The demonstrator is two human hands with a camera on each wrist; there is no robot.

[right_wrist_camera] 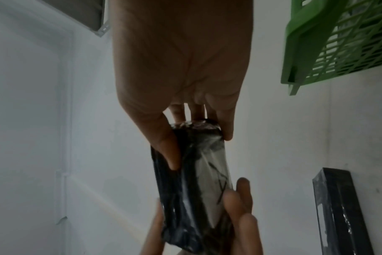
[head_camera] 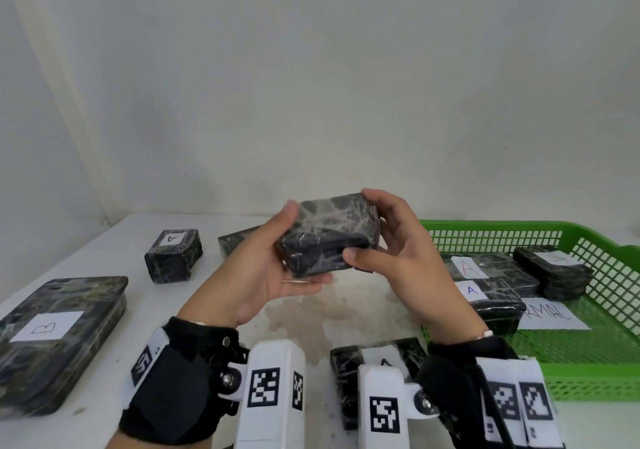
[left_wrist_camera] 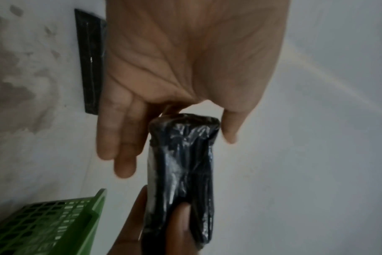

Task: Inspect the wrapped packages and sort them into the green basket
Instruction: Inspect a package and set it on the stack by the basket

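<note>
Both hands hold one black wrapped package (head_camera: pixel 329 233) level above the table's middle. My left hand (head_camera: pixel 308 244) grips its left end, thumb on top and fingers underneath. My right hand (head_camera: pixel 358 224) grips the right end, thumb on the near side and fingers over the far edge. The left wrist view shows the package (left_wrist_camera: pixel 185 172) end-on against my left hand (left_wrist_camera: pixel 177 151). In the right wrist view a white label with dark marks shows on the package (right_wrist_camera: pixel 199 189) under my right hand (right_wrist_camera: pixel 199 145). The green basket (head_camera: pixel 519 237) stands at the right.
In the basket lie three wrapped packages, two labelled A (head_camera: pixel 471 268) (head_camera: pixel 474 291), and a paper sheet (head_camera: pixel 550 313). On the white table (head_camera: pixel 114 258) sit a small package A (head_camera: pixel 173 254), a large package B (head_camera: pixel 59 337), one behind my left hand (head_camera: pixel 235 240), and one near the front (head_camera: pixel 377 362).
</note>
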